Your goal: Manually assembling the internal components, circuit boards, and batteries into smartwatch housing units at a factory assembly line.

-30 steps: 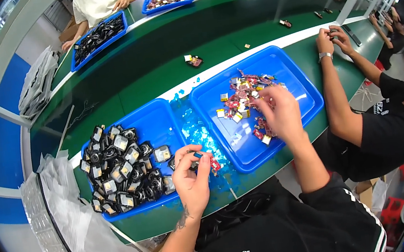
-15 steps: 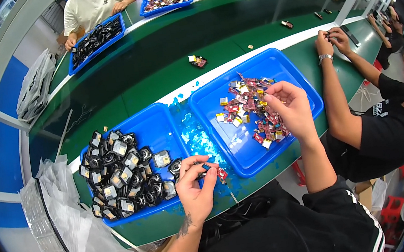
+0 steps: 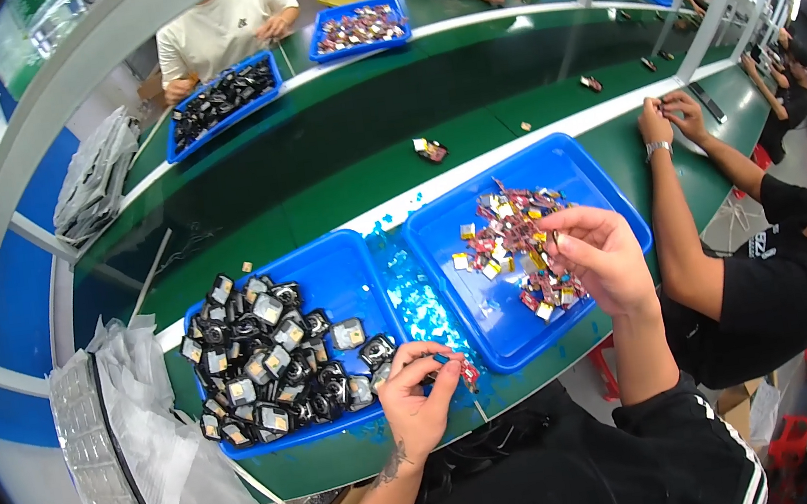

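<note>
Red, jagged part (image 3: 470, 375) juts from left hand (image 3: 416, 399).

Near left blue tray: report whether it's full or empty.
The tray is partly full: black casings heap its left; bare blue bottom shows upper right.

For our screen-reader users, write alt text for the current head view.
A person's left hand pinches a small red part near a blue tray of black housings, while the right hand is over a second blue tray holding red circuit boards. Other people are along the green workbench.
</note>
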Demonstrator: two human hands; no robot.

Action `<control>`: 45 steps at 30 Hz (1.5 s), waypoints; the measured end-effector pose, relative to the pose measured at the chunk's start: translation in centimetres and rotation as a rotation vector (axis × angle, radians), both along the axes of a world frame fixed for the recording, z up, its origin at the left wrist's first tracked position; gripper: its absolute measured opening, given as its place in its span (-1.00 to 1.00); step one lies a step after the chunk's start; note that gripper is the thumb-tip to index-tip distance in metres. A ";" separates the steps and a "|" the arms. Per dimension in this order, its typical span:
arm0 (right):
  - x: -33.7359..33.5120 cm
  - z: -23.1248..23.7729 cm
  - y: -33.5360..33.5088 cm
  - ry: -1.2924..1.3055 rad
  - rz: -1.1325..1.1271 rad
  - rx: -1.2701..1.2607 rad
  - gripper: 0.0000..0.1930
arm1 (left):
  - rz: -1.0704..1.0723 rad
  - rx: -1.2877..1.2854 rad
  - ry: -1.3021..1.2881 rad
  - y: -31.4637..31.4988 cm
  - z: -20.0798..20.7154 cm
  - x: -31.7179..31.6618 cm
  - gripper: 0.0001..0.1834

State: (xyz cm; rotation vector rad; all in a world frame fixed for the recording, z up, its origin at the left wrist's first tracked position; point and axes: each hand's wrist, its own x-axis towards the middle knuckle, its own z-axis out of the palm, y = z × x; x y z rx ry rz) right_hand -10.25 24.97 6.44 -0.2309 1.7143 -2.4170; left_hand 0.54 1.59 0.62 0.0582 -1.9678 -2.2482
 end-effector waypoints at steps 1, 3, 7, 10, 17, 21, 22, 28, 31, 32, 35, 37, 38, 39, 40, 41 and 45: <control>-0.1 0.2 -0.1 -0.033 0.039 -0.058 -0.77 | 0.020 -0.002 0.019 -0.1 -0.1 0.1 -0.93; 0.4 0.6 -0.5 -0.011 0.060 -0.069 -0.79 | 0.057 -0.141 0.024 -0.3 0.5 0.6 -0.90; -0.1 1.4 -1.6 0.122 0.039 0.007 -0.81 | 0.036 -0.227 0.108 0.0 -1.6 1.0 -0.90; -0.3 4.9 -2.9 0.202 0.089 0.077 -0.81 | 0.120 -0.232 0.102 1.1 -0.4 2.9 -0.92; -4.8 15.5 -7.7 0.669 -0.030 0.177 -0.82 | 0.216 -0.418 0.400 1.5 -1.8 3.6 -0.86; -7.4 19.3 -9.7 0.774 -0.098 0.179 -0.83 | 0.243 -0.496 0.490 1.6 -3.6 2.7 -0.83; -8.1 20.3 -10.4 0.805 -0.116 0.184 -0.82 | 0.252 -0.531 0.510 1.5 -3.5 2.6 -0.83; -16.3 32.0 -19.1 0.935 -0.235 0.060 -0.79 | 0.210 -0.593 0.496 1.8 -1.7 3.9 -0.86; -24.5 34.9 -21.1 0.769 -0.348 0.081 -0.77 | 0.166 -0.772 0.675 1.3 -1.0 2.9 -0.84; -26.5 34.8 -21.7 0.734 -0.387 0.109 -0.78 | 0.167 -0.781 0.681 1.5 -1.2 3.0 -0.84; -29.8 32.5 -22.5 0.673 -0.353 0.371 -0.80 | 0.216 -0.675 0.544 1.9 -2.8 3.2 -0.85; -29.9 31.4 -22.0 0.655 -0.326 0.314 -0.82 | 0.239 -0.750 0.676 1.8 -1.9 3.1 -0.86; -29.9 30.8 -21.7 0.636 -0.309 0.258 -0.83 | 0.245 -0.760 0.717 1.6 -2.0 3.0 -0.86; -28.7 30.8 -21.2 0.625 -0.279 0.227 -0.87 | 0.242 -0.751 0.710 1.7 -1.8 3.2 -0.86; -27.5 30.8 -20.2 0.671 -0.231 0.178 -0.89 | 0.212 -0.704 0.659 1.8 -1.7 3.5 -0.87; -25.0 30.8 -20.0 0.733 -0.251 0.151 -0.88 | 0.187 -0.656 0.600 1.9 -1.6 3.9 -0.87; -14.0 26.9 -16.0 1.033 -0.181 0.291 -0.82 | 0.103 -0.436 0.439 1.6 -1.4 4.5 -0.93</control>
